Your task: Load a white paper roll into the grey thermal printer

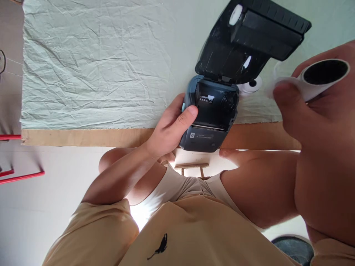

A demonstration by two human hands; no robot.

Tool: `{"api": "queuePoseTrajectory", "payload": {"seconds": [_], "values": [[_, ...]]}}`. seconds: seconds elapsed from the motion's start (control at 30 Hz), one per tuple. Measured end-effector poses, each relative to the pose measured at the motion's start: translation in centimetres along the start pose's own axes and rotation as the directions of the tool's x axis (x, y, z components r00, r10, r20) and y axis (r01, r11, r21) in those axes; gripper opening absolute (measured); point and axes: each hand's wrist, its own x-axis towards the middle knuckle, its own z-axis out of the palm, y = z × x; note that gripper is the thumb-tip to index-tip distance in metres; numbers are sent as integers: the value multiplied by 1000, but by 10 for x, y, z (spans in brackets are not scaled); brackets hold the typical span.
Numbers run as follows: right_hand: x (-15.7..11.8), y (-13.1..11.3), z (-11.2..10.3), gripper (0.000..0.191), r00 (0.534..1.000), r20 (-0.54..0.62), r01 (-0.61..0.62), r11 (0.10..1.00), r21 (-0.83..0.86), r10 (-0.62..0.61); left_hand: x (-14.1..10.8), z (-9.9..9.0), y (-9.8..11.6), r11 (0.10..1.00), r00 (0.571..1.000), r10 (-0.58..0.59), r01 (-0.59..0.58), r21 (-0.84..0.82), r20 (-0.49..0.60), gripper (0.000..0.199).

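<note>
My left hand (173,123) is wrapped round the left side of a dark blue-black label printer (208,138), its thumb on the rim of the open paper bay. The printer's black lid (222,55) is swung up and away from me, and no roll shows in the bay. At the right, my right hand (305,107) grips a white paper roll (313,87) with a dark hollow core, the thumb pressed on its near end. Beyond the printer, a smaller white roll (253,85) lies on the cloth, partly hidden by the lid.
A wrinkled pale green cloth (97,66) covers the table, whose bare wooden edge (83,137) runs along the front. Red metal bars (22,177) stand on the floor at the left. Below the table is a wooden stool part (191,166); a dark round object (292,247) is at lower right.
</note>
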Motion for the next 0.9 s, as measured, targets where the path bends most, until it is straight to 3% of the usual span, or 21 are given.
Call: {"api": "queuePoseTrajectory", "payload": {"seconds": [0.17,0.33,0.43,0.53,0.6,0.67,0.73,0.77,0.83,0.9], "values": [[14,22,-1,86,999,-30,-42,999,-3,42,0,2,-1,1000,1000,-6,6,-20,-18,64],[26,27,11,65,983,24,-183,982,-40,184,3,0,-5,1000,1000,18,-18,0,0,57],[26,29,13,65,967,75,-231,963,-143,243,3,-1,-6,999,999,48,-48,13,11,52],[17,26,10,69,996,-59,-79,987,-137,71,3,-1,-6,999,999,42,-42,-1,6,54],[7,15,9,60,972,-193,111,987,-116,-132,2,-1,-6,999,999,34,-34,0,7,54],[-3,-4,13,49,932,-241,250,961,-119,-272,2,0,-6,999,999,32,-32,4,7,53],[-9,-25,22,49,929,-175,312,943,-113,-328,1,0,-7,1000,1000,26,-26,4,-5,55],[-10,-34,29,50,923,-219,302,949,-93,-316,1,0,-8,1000,1000,25,-25,4,-13,57],[-8,-44,40,46,939,-188,280,958,-60,-287,2,-3,-11,999,999,38,-37,16,-25,60],[-4,-44,46,39,966,-75,249,968,14,-247,5,-9,-16,995,995,97,-97,36,18,63]]}}
